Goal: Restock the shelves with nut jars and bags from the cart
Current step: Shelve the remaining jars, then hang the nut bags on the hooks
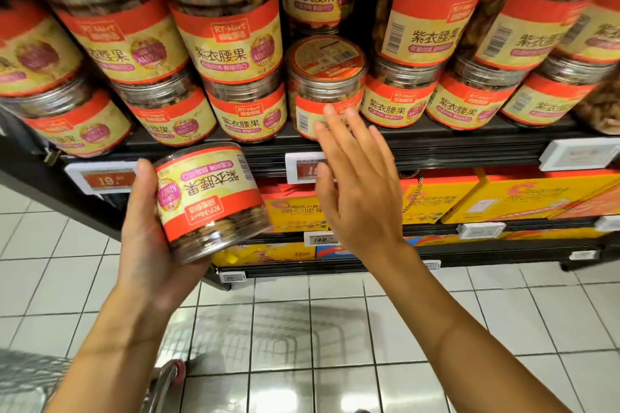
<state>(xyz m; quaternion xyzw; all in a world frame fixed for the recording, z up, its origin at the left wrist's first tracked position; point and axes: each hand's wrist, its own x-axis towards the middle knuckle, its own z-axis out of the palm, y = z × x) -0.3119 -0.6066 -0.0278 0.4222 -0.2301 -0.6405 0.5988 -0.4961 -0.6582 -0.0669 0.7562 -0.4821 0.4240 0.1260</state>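
1. The dark shelf (469,144) runs across above and behind both sets of fingers, and its front edge passes just behind the right fingertips.
2. Nut jars (231,40) with red and yellow labels stand two high on it, left and right of the right fingertips.
3. Yellow boxes (523,198) fill the level below, to the right of the right palm.
4. A cart (161,382) shows at the bottom, well below the left fingers. It is blurred, and only its handle and some mesh are plain.
5. The right hand (359,198) is raised with its fingers straight and slightly spread, holding nothing.
6. The left hand (144,238) cups a jar from below, its thumb up along the jar's left side; the other fingers are hidden behind it.
7. That held jar (211,201) is tilted and upside down, so its label reads inverted, and it sits below the shelf edge.
8. A single jar (325,84) stands at the shelf front with nothing stacked on it. The right fingertips overlap its lower label; whether they touch it I cannot tell.
9. A price tag (100,178) sits just above the left thumb; another tag (302,168) is partly behind the right thumb.
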